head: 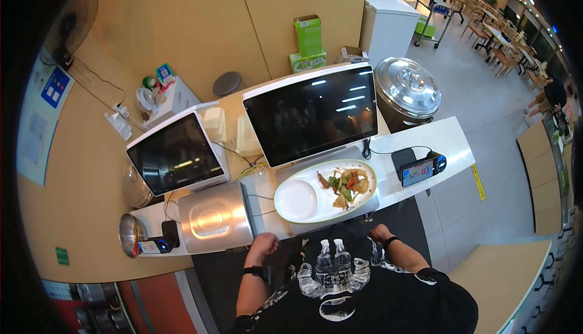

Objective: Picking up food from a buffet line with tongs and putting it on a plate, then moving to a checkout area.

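My left hand [265, 244], with a dark band on its wrist, is curled into a loose fist just in front of the counter [268, 227]. Nothing shows in it. Closest to it is a steel weighing plate [214, 218]. My right hand [380, 233], also banded at the wrist, is curled at the counter's front edge, and no object is visible in it. Between and beyond my hands, an oval white plate [296, 199] with a green rim lies on a second flat plate [314, 228]. Cooked vegetables and meat-like pieces [347, 186] fill its right side; its round left well is bare.
Two dark monitors [314, 115] [175, 154] stand behind the plates. Small screen devices [418, 171] [159, 243] sit at both ends. A steel bowl [130, 234] is at the left. A lidded steel pot [406, 86] stands behind the right end; a person [549, 97] is far right.
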Available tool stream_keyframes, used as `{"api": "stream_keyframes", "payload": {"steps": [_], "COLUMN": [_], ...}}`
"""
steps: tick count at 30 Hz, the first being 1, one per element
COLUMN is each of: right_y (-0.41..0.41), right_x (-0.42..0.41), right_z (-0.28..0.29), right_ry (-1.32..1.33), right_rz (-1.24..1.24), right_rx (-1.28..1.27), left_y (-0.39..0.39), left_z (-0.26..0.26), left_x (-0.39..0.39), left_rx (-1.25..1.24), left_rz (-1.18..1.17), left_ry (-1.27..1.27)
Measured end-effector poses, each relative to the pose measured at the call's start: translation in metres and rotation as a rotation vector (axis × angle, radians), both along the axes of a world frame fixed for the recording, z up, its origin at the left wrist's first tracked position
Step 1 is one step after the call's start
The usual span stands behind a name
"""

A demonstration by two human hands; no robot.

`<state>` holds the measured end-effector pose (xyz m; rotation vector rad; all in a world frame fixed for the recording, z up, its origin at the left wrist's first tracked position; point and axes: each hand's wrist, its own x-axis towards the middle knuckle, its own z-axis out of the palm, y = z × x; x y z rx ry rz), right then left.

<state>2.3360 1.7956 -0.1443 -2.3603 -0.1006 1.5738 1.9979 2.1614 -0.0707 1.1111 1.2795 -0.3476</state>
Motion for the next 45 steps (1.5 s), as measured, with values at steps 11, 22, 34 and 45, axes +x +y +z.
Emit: {"api": "stream_keyframes", "payload": {"steps": [11,22,34,45], "right_y": [0.004,-0.026,-0.010,0.001], "right_x": [-0.012,-0.017,-0.028,-0.040], "right_z": [0.007,-0.033,0.014,0.010], "right_ry": [0.010,0.009,0.013,-0.063], "right_rz": [-0.061,0.032,-0.138,0.090], "right_rx": [-0.008,0.070,-0.032,-0.060], "left_y": [0.022,0.029,0.007,-0.002], "left_z": [0.023,-0.007,0.041,0.046], "left_x": [0.071,0.101,0.084,0.086], "left_rx": [0.346,0.527,0.143,-0.025], "left_rz": [0.290,0.082,0.201,0.199], "left_ry": [-0.290,-0.284,-0.282,-0.380]}}
